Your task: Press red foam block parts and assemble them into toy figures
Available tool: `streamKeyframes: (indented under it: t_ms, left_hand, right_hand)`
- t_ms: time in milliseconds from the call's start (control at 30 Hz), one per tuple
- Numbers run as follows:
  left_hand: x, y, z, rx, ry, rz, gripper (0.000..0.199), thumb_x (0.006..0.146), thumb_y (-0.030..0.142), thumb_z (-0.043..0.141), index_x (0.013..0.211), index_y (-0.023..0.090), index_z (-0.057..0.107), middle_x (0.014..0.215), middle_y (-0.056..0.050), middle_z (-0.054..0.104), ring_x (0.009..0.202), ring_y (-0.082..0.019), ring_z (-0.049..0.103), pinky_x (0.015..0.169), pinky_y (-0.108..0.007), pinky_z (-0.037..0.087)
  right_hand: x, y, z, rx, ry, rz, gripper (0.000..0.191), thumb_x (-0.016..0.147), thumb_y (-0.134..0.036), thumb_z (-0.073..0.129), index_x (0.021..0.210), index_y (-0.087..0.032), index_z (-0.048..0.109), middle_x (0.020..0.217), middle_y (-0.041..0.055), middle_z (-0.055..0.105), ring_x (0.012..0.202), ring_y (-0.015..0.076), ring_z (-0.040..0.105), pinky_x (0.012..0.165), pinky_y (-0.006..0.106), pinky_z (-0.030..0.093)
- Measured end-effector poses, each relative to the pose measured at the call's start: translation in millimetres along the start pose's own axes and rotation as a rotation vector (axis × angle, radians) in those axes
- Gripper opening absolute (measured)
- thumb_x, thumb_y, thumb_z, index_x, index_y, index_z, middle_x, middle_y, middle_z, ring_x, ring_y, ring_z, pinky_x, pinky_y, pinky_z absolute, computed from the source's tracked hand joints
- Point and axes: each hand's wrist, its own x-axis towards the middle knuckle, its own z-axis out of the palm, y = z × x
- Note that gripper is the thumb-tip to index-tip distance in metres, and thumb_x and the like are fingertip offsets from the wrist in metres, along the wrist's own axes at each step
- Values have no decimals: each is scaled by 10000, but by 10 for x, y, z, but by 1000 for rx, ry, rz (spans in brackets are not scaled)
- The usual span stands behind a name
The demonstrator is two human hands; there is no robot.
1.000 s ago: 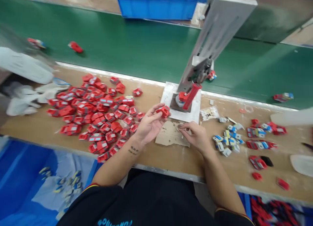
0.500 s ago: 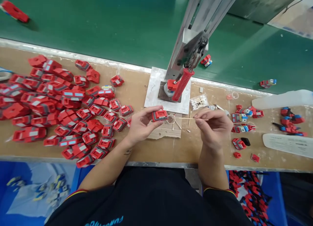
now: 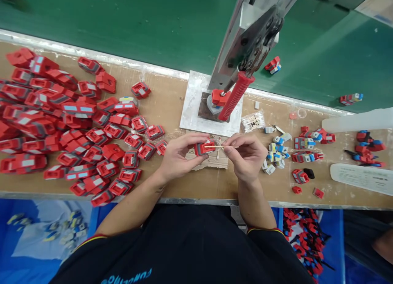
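Red part point(image 3: 199, 149) is sitting pinched in the left hand point(image 3: 178, 156), over the cardboard point(image 3: 211, 163); the right hand point(image 3: 247, 156) is pinching a stick point(image 3: 217, 146), its tip pointing to nine o'clock over the part. The clamp point(image 3: 236, 96) is standing at one o'clock.

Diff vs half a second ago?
The right hand moved left, bringing the thin stick to the red piece; the tip is now over it, contact unclear. Nothing was picked up or let go. Unchanged: left hand holding the red piece, the lever press, the red pile.
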Motion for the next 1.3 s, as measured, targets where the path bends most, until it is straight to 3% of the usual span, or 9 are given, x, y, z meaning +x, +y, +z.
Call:
streamKeyframes:
  t_ms: [200, 433, 567, 633, 767, 900, 967, 1167, 1300]
  left_hand:
    - [-10, -10, -5, -5, -3, 2, 362, 858, 207, 873, 1211, 249, 801, 1252, -125, 811, 1138, -242, 798, 972, -367, 687]
    - [10, -42, -13, 4, 4, 53, 379, 838, 193, 883, 1206, 239, 805, 1229, -120, 821, 1117, -238, 803, 951, -349, 683]
    - [28, -49, -36, 17, 55, 45, 335, 834, 202, 883, 1160, 235, 814, 1193, -113, 828, 1098, -238, 803, 955, -352, 672]
    - [41, -55, -58, 18, 80, 37, 319, 835, 204, 878, 1146, 232, 811, 1184, -110, 829, 1114, -246, 799, 983, -370, 664]
    - [65, -61, -97, 45, 116, 17, 297, 840, 200, 863, 1129, 217, 797, 1179, -106, 826, 1138, -252, 794, 1001, -386, 662]
    - [72, -59, -100, 88, 130, 0, 294, 830, 161, 852, 1115, 204, 795, 1196, -105, 821, 1137, -238, 790, 983, -353, 662]
    - [67, -63, -94, 74, 130, 4, 315, 826, 128, 842, 1125, 212, 793, 1210, -99, 818, 1149, -229, 787, 979, -337, 659]
    - [36, -67, -70, 57, 69, -5, 298, 835, 113, 816, 1115, 214, 788, 1221, -111, 816, 1161, -237, 787, 1003, -356, 651]
    - [25, -35, -51, 96, 30, -14, 281, 835, 118, 807, 1098, 214, 793, 1226, -117, 817, 1131, -234, 794, 993, -353, 652]
  right_hand:
    - [-9, 20, -23, -55, -12, -47, 226, 917, -397, 826, 836, -272, 656, 753, -2, 769, 665, 171, 721, 572, 320, 537]
    - [41, 30, -150, -169, 5, -229, 144, 900, -242, 821, 866, -261, 683, 731, -19, 771, 630, 153, 726, 528, 286, 515]
    - [94, 26, -303, -216, 23, -234, 160, 907, -287, 811, 828, -262, 674, 696, -20, 747, 627, 166, 710, 561, 313, 528]
    - [118, 65, -374, -326, -71, -203, 140, 913, -269, 793, 821, -260, 687, 703, -18, 754, 611, 156, 685, 547, 303, 500]
    - [145, 228, -384, -614, -382, -128, 117, 927, -201, 738, 818, -243, 729, 750, 5, 775, 628, 144, 653, 596, 292, 500]
    - [154, 293, -361, -631, -525, -129, 128, 927, -167, 707, 826, -240, 736, 773, 17, 780, 715, 164, 692, 661, 294, 523]
    - [154, 241, -390, -553, -498, -141, 127, 923, -164, 724, 827, -246, 727, 769, 4, 780, 687, 153, 680, 642, 293, 517]
    - [99, 77, -318, -101, -89, -194, 164, 906, -266, 824, 808, -266, 693, 719, -15, 778, 621, 150, 706, 564, 302, 521]
    - [46, 100, -145, -35, -85, -131, 204, 897, -347, 846, 792, -262, 693, 723, -3, 791, 632, 163, 735, 567, 316, 560]
